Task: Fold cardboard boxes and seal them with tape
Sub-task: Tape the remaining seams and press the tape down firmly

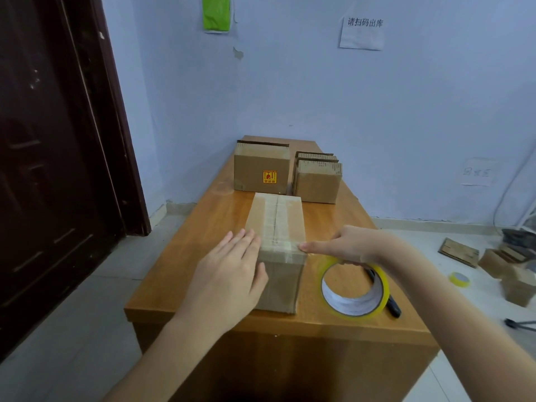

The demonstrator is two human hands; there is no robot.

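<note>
A pale blue wall with a paper notice (362,32) and a green sheet (216,13) backs a narrow wooden desk (185,256) set beside a dark door (58,169). At the desk's far end stand 2 bundles of flat cardboard, the left bundle (261,172) bearing a yellow sticker and the right bundle (316,181) just beside it. In the middle of the desk, near the front, sits the folded box (275,250), its top seam already covered lengthwise by a strip of clear tape (275,216). The left hand (229,274) lies flat with straight fingers against the box's left side and near top corner, steadying it. The right hand (348,245) reaches across from the right, its fingertips (304,246) pressing a crosswise piece of tape down at the box's near right edge; its fingers look extended rather than curled round anything. The tape roll (354,287), yellow-rimmed, lies on the desk just right of the box and under the right wrist, with a black pen (385,297) partly beneath it. Off to the right, more cardboard pieces (458,252) and a small yellow roll (459,279) lie on the floor. The step in hand appears to be smoothing the tape end over the box's edge. The next move likely calls for rubbing the tape firm along the near face, then setting this box aside and taking a flat piece from a bundle.
</note>
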